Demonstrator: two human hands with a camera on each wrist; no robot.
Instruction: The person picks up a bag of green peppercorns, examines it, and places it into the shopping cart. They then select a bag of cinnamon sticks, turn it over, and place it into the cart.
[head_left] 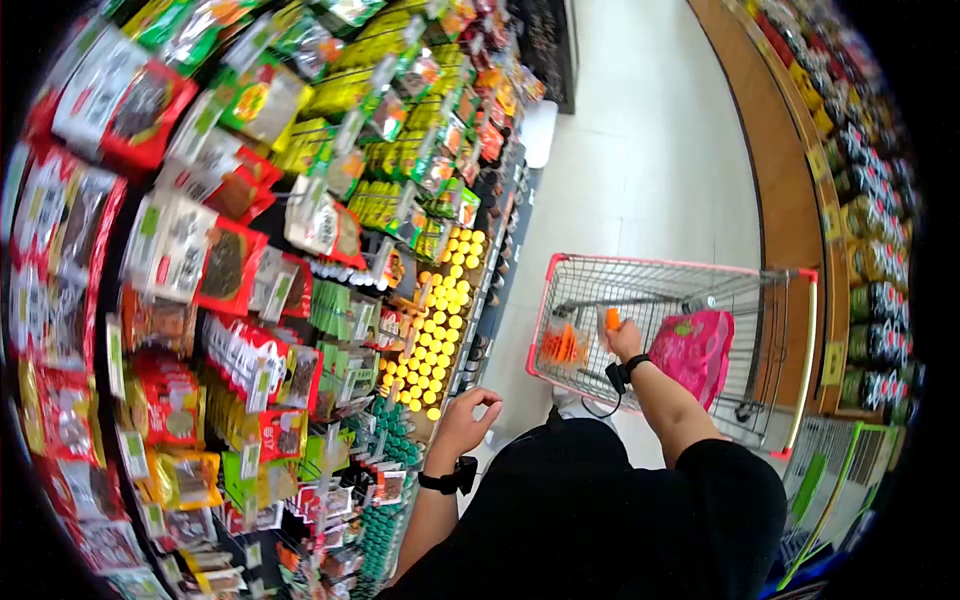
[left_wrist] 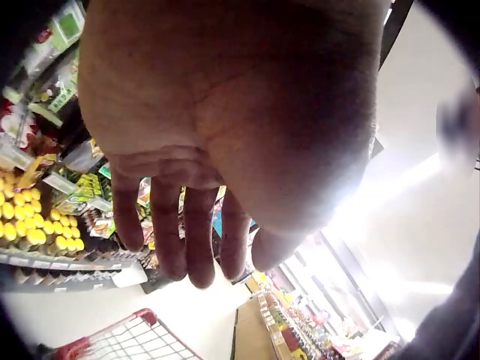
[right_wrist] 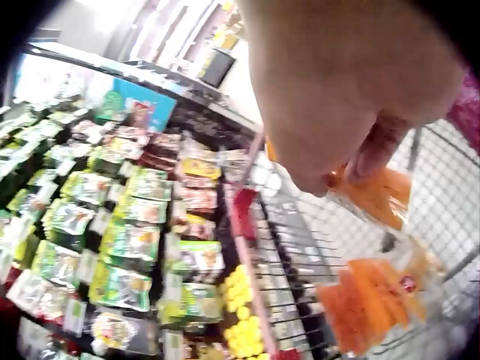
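Two hands | right hand [head_left: 622,340] fingers [right_wrist: 379,150] pinch glossy orange packet [head_left: 612,318] over wire cart [head_left: 690,268] | left hand [head_left: 465,415] fingers [left_wrist: 184,240] loosely curled, empty

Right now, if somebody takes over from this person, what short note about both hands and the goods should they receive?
Left hand: holds nothing, fingers relaxed, raised beside the shelf of yellow-lidded jars.
Right hand: pinches an orange packet above the cart.
Done: a second orange packet and a pink bag lie in the cart.
Left: the held packet is not yet released; probably it goes into the cart.
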